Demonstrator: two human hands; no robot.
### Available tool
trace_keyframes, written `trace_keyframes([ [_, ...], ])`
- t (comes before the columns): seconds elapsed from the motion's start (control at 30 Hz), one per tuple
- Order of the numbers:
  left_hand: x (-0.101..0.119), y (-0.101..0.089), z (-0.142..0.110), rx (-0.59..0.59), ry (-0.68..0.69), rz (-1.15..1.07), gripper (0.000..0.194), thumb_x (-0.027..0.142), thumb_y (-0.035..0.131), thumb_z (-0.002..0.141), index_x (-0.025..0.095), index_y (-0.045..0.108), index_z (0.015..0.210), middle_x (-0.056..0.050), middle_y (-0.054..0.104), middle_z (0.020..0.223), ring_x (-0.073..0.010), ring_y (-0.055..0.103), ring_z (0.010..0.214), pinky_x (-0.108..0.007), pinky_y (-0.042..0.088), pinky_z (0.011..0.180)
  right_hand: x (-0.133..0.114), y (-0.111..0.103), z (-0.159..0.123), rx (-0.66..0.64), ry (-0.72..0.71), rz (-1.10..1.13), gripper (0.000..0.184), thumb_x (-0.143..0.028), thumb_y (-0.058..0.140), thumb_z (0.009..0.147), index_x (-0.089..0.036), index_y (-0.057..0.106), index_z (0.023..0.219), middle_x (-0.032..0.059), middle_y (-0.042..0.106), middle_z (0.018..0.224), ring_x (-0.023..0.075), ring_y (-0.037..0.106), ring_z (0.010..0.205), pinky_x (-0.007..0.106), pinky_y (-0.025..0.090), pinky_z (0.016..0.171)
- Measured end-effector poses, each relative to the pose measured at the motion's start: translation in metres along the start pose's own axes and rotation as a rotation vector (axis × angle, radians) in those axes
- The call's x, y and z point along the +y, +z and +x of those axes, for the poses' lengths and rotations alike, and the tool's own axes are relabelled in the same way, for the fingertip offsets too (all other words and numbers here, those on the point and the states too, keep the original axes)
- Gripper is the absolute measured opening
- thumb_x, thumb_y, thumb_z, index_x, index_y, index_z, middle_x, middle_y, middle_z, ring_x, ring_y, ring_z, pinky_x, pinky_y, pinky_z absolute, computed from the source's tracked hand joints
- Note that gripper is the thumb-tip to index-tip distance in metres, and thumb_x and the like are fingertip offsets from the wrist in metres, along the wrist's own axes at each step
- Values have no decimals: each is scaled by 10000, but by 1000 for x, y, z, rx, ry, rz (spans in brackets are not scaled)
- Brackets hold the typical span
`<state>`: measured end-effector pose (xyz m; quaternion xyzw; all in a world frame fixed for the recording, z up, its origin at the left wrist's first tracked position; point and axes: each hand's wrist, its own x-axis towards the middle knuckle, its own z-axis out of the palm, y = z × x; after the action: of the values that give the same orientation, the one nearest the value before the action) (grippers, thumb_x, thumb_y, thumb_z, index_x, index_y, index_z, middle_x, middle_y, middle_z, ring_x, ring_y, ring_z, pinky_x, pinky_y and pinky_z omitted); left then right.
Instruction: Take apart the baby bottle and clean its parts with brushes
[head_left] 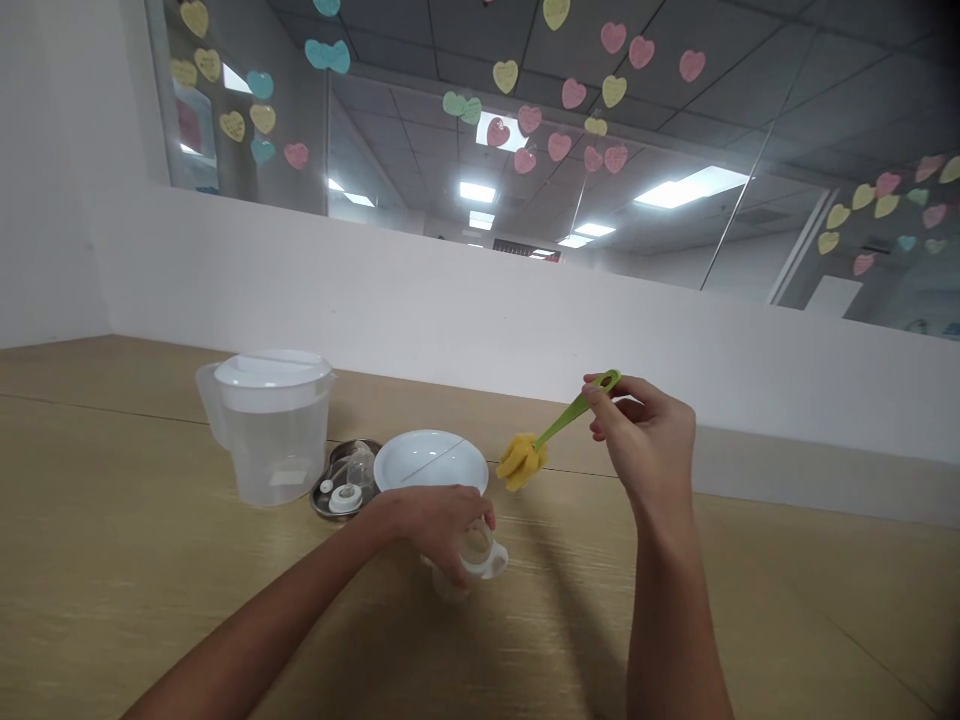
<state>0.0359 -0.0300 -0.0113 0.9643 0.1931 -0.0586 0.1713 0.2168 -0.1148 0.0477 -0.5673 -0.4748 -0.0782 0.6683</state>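
Observation:
My left hand is wrapped round a clear baby bottle with a white side handle, low over the table just in front of the white bowl. The bottle's mouth faces toward the right, and my fingers cover part of its body. In my right hand is a bottle brush with a green handle, pinched near its looped end. Its yellow sponge head points down and left, apart from the bottle and to the right of the bowl. A thin straight line, perhaps a stick, crosses the bowl.
A translucent lidded pitcher stands at the left. Between it and the bowl lies a small metal tray with a white ring and clear parts. Behind the wooden table rise a white wall and a window with heart-shaped notes.

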Motion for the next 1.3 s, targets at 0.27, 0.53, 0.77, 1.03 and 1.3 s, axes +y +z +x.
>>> trace_keyframes([
  [0.27, -7, 5, 6, -48, 19, 8, 544, 350, 682, 592, 217, 523, 1095, -51, 522, 1063, -229, 519, 982, -310, 425, 821, 15, 6, 7, -221, 37, -179, 243, -353, 541, 706, -142, 653, 754, 30, 612, 654, 152, 566, 537, 272, 427, 519],
  [0.53, -12, 5, 5, -64, -48, 34, 620, 352, 667, 583, 211, 491, 1160, -77, 517, 1108, -235, 542, 939, -300, 450, 749, 47, 22, 15, -465, 67, -541, 158, -172, 444, 679, -170, 581, 758, 21, 617, 661, 134, 543, 586, 229, 338, 525],
  [0.77, -10, 1, -2, -33, -49, 19, 822, 381, 716, 550, 224, 387, 1287, -78, 518, 1179, -250, 515, 1037, -317, 417, 858, 78, 41, 19, -721, 125, -736, 128, -100, 459, 646, -148, 541, 732, 35, 593, 584, 140, 562, 570, 228, 346, 520],
  [1.03, -18, -42, -55, 266, -176, -23, 768, 421, 629, 674, 216, 316, 1346, -71, 455, 1318, -216, 449, 1166, -286, 372, 929, 99, 42, 14, -981, 255, -788, 173, -41, 496, 606, -141, 505, 746, 45, 591, 578, 146, 570, 471, 211, 378, 414],
  [1.3, -45, -48, -68, 370, -423, 102, 645, 388, 527, 752, 172, 346, 1332, -96, 413, 1356, -236, 386, 1228, -323, 342, 965, 117, 70, -4, -1246, 401, -844, 253, 9, 539, 579, -95, 563, 808, 31, 569, 482, 183, 589, 460, 275, 480, 447],
])
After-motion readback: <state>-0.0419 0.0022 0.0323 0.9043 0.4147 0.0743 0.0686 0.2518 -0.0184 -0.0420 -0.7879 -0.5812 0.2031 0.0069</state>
